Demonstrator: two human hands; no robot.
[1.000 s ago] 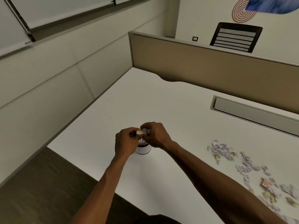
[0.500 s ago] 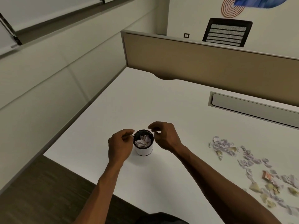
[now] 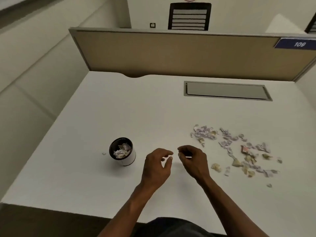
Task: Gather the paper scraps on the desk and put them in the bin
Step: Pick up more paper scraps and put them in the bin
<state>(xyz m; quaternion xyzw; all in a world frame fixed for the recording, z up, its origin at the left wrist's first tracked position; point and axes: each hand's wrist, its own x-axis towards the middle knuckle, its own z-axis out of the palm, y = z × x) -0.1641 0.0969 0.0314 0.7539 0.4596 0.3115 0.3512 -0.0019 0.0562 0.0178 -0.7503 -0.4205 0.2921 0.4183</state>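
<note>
Nearest the camera, two bare forearms reached forward over the white desk (image 3: 106,117), with a dark garment cut off at the bottom edge. The left hand (image 3: 156,165) and right hand (image 3: 192,161) hovered close together above the desktop, fingertips almost meeting but apart. Both were loosely curled, fingers spread and empty; nothing was pinched between them, though a faint pale speck beside the left fingertips was too small to identify.

To the right of the right hand, starting just beside it and running outward, lay the paper scraps (image 3: 239,149): a loose scatter of small torn pieces, mostly pale lilac and white, with several crumpled yellowish bits nearer the desk's front and one reddish piece among them. Their edges were blurred, so no print or writing could be made out. One stray scrap (image 3: 269,185) sat apart, toward the front right.

To the left of the left hand stood the bin (image 3: 122,151), a small upright cylinder with a dark rim and interior and a white outer wall. It held a heap of white and lilac scraps, filling it partway. A single tiny scrap (image 3: 103,153) lay on the desk just left of the bin.

Beyond the hands, a grey recessed cable tray (image 3: 227,90) was set into the desk, and behind it rose a tan partition (image 3: 171,53) bearing a blue tag reading 108.
</note>
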